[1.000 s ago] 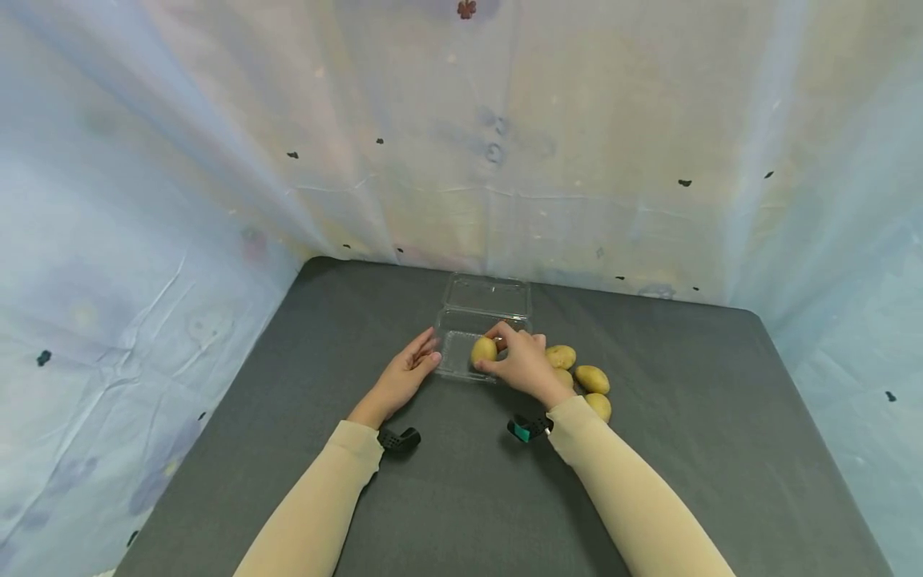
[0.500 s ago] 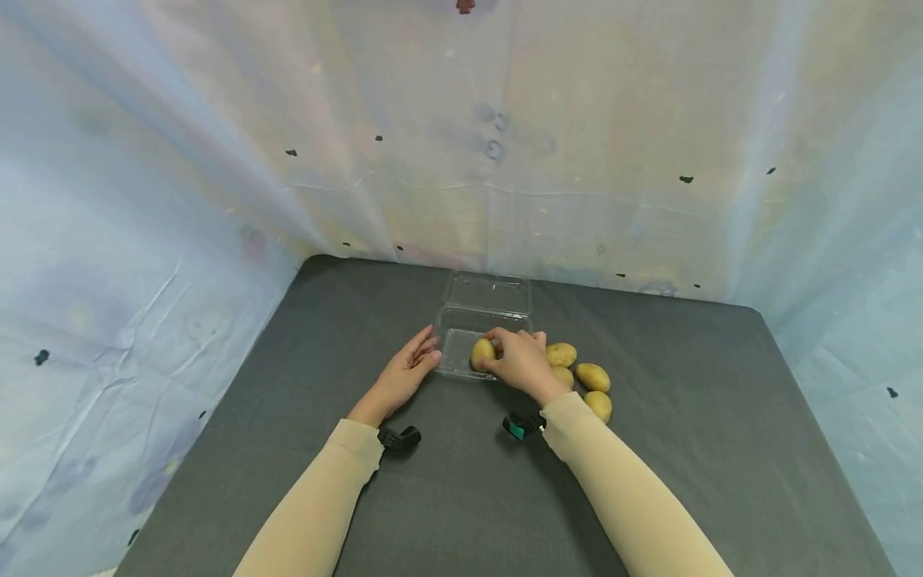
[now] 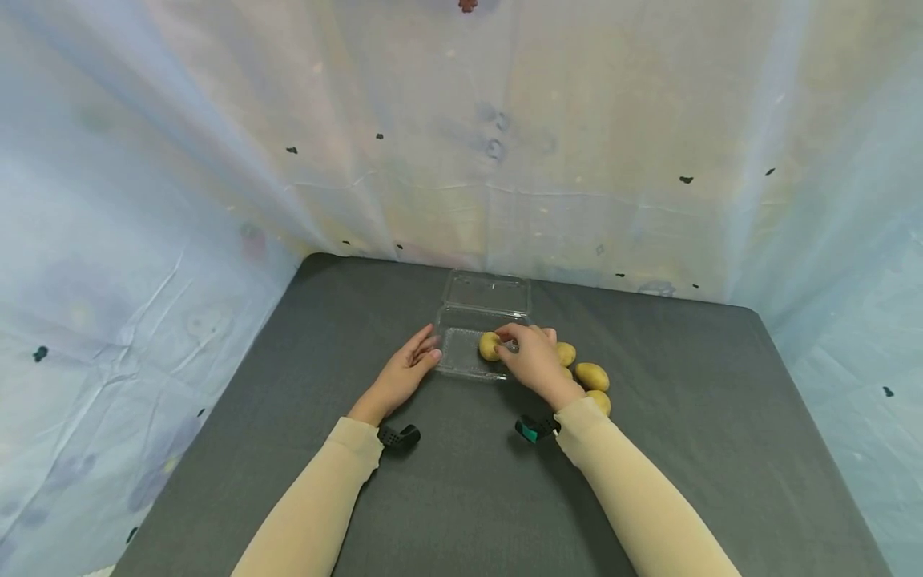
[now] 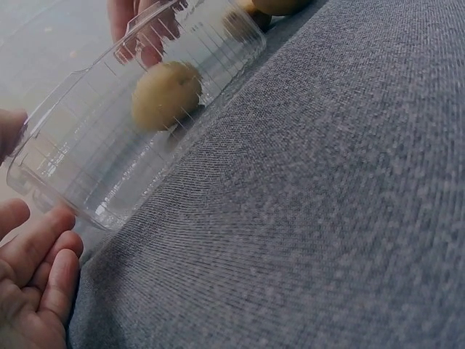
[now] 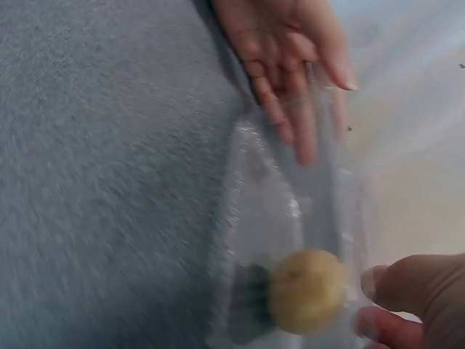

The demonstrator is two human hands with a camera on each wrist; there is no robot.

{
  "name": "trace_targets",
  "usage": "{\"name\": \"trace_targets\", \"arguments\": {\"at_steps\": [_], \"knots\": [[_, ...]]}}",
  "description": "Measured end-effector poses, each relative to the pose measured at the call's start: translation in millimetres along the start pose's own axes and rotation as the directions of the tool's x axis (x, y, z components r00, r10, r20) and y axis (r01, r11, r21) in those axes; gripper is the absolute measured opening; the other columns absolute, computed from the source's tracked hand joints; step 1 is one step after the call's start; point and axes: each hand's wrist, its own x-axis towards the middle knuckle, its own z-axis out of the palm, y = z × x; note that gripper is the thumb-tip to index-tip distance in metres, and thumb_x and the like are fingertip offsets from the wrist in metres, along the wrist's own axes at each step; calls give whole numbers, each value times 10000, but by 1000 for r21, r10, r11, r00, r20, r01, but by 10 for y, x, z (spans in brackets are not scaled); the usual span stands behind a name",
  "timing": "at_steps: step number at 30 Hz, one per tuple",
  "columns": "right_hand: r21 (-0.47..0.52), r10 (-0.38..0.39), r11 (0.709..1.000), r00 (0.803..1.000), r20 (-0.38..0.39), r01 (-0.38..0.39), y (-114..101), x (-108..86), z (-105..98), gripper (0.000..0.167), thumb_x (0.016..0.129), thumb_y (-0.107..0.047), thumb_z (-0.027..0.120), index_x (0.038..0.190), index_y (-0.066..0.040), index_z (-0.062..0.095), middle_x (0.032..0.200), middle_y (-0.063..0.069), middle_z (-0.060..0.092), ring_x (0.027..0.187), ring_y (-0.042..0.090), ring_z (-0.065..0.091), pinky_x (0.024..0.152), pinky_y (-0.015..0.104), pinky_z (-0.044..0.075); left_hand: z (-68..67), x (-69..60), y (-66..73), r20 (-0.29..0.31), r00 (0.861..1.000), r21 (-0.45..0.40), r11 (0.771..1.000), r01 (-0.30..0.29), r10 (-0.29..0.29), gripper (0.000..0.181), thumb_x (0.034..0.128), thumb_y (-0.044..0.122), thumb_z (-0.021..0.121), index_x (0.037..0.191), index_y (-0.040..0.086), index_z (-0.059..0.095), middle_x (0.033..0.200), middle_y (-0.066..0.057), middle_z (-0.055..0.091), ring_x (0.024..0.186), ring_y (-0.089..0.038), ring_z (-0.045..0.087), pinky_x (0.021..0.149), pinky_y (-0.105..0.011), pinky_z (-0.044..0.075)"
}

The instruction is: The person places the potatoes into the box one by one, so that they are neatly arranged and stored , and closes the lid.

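Hovering our bare right hand (image 3: 535,361), thumb and fingers parted, just beside a rounded yellow potato (image 5: 306,291), we have that potato inside a clear plastic hinged container (image 3: 460,353). Our left hand (image 3: 399,378), fingers loosely extended, is at its left end; we cannot tell whether they touch. More yellow potatoes (image 3: 592,377) lie to the right.

A yellow potato (image 3: 488,347) is inside the container (image 3: 456,353) — clear plastic, open.

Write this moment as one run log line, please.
left hand: beside clear container | right hand: beside potato, not gripping | potato: inside container | lid: open | other potatoes: on table, right of container
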Motion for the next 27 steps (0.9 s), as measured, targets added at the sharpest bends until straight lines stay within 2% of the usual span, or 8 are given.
{"name": "trace_targets", "arguments": {"at_steps": [3,8,15,22,27], "knots": [[62,21,998,1000,16,-22,14,-50,-132,310,951,-245,650,1237,-123,651,1146,33,662,1016,246,566,956,459,359,7,-10,23,-4,1000,-2,1000,2,-2,706,952,519,541,1546,299,228,1491,25,405,1348,-140,392,1105,-411,318],[147,65,987,998,11,-65,78,-158,-337,424,939,-301,664,1317,-125,588,1204,76,627,1051,251,575,835,442,500,29,-12,35,-10,1000,1,1000,9,-9,707,947,528,546,1543,306,237,1487,28,412,1341,-136,401,1104,-404,322],[240,76,968,997,-1,-74,276,-364,-579,548,899,-467,662,1367,-211,533,1227,79,607,1061,238,573,847,444,492,52,-26,64,-6,1000,-3,1000,16,-16,710,943,533,549,1541,307,240,1490,24,406,1341,-133,400,1106,-402,318],[219,117,969,993,-10,-112,526,-586,-714,622,847,-560,674,1375,-272,515,1221,12,598,1045,216,564,869,435,478,66,-22,58,2,1000,3,1000,6,-6,716,942,545,541,1542,305,232,1495,24,400,1345,-130,393,1107,-396,315],[233,130,964,991,-9,-125,679,-753,-787,656,836,-575,674,1383,-253,508,1278,64,580,1082,268,565,875,449,475,67,-21,54,0,1000,22,1000,13,-13,711,934,566,537,1535,329,240,1488,49,403,1339,-113,395,1110,-394,312]]}}
